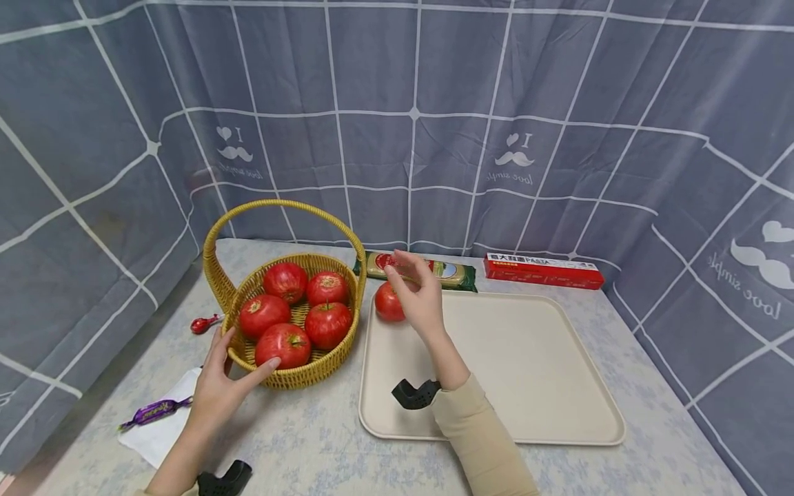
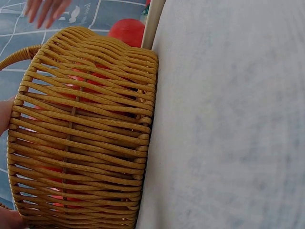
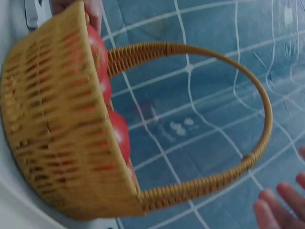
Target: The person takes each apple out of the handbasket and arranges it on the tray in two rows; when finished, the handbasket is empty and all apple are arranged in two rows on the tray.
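Observation:
Several red apples [image 1: 283, 346] lie inside a yellow wicker basket [image 1: 310, 377] with a tall arched handle. My left hand [image 1: 218, 393] rests at the basket's near-left rim, fingers spread, its thumb reaching over the edge beside the front apple. In the left wrist view, the woven wall [image 2: 86, 143] fills the left half. Another red apple [image 1: 389, 303] sits at the back-left corner of a beige tray [image 1: 509, 365]. Above and beside that apple, my right hand [image 1: 420, 296] hovers with fingers loosely bent and nothing in them. Its fingertips [image 3: 286, 207] also show in the right wrist view.
Behind the tray lie a green-ended pasta packet [image 1: 455, 274] and a red pasta box [image 1: 542, 271]. Left of the basket are a small red-wrapped item [image 1: 203, 324], a purple-wrapped candy [image 1: 155, 411] and a white napkin [image 1: 163, 435]. A grey gridded curtain [image 1: 378, 151] surrounds the table.

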Demonstrator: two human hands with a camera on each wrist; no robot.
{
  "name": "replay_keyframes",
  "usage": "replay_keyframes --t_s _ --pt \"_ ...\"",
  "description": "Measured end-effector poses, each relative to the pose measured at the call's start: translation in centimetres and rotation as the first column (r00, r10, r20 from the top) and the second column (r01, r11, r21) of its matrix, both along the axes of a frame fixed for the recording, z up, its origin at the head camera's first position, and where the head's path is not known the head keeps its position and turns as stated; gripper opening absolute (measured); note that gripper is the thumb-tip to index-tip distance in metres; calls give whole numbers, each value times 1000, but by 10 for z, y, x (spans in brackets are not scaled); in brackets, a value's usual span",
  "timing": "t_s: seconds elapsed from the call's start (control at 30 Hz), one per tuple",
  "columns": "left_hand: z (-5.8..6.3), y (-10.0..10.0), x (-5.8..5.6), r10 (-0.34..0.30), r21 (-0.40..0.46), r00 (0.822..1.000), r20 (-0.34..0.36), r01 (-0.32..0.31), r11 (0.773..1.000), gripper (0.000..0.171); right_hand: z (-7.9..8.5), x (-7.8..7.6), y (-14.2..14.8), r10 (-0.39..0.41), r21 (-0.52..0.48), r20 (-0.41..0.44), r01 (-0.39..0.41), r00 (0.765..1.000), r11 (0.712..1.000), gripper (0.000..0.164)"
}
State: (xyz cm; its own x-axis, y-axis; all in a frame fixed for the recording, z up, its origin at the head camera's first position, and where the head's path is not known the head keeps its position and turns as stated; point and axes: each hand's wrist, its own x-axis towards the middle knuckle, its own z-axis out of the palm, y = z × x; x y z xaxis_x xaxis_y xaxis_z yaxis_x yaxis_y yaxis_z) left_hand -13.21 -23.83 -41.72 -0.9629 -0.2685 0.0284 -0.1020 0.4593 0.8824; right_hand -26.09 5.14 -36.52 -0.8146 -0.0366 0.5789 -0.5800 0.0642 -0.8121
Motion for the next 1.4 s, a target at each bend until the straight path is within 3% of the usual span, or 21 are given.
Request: replay_keyframes --t_s 0.17,0.37,0.57,0.77,1.0,1.17,1.4 --pt "0 0 0 6 -3 1000 4 -6 1000 111 0 11 -13 142 38 -37 -141 989 989 34" --pt "-1 -1 1 6 -3 1000 1 -6 1000 110 -12 17 -34 280 140 -16 -275 960 951 37" --pt "-2 -3 1 8 -5 1000 -1 -8 1000 110 -31 17 -52 308 284 92 -322 947 903 41" --pt "-2 -4 1 10 -14 1000 7 -10 1000 111 -37 15 -60 268 460 189 -326 945 826 52" --pt "-2 -4 2 12 -19 1000 5 -12 1000 110 -29 1 -69 303 545 231 -381 925 747 60" --pt "-3 -3 0 12 -22 1000 8 -11 1000 111 -23 -9 -79 323 626 238 -399 916 670 64" --pt "-2 -2 -3 3 -18 1000 2 -2 1000 109 -15 -17 -90 269 734 284 -389 920 557 74"
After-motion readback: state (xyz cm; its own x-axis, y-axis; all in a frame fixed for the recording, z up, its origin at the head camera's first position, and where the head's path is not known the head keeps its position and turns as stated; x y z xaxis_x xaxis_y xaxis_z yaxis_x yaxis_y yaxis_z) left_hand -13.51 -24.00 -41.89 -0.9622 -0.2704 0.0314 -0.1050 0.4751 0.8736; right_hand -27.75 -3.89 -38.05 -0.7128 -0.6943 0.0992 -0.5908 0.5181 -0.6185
